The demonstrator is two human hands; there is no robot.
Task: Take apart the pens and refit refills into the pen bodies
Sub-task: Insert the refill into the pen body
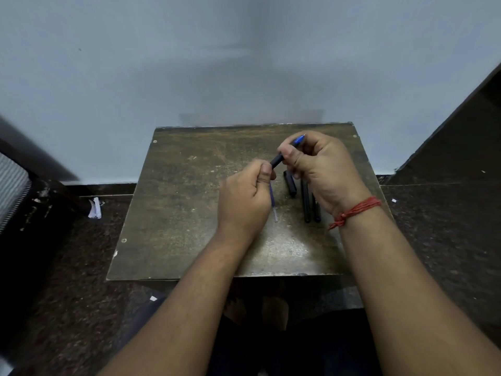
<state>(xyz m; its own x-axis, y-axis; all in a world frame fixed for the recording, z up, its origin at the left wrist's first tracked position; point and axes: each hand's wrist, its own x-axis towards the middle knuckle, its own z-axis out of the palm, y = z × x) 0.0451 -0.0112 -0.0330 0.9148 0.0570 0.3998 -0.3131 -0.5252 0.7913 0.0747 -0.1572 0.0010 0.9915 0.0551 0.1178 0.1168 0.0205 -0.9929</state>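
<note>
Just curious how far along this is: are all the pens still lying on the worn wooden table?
No: the right hand holds a black pen body with a blue tip above the worn wooden table.

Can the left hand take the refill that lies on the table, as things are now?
Probably not yet. The refill lies free on the table right beside the left hand, but that hand's fingers grip the pen together with the right hand.

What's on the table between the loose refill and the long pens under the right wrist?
In the head view, one short black pen cap lies between the refill and the long pens; otherwise bare table.
</note>
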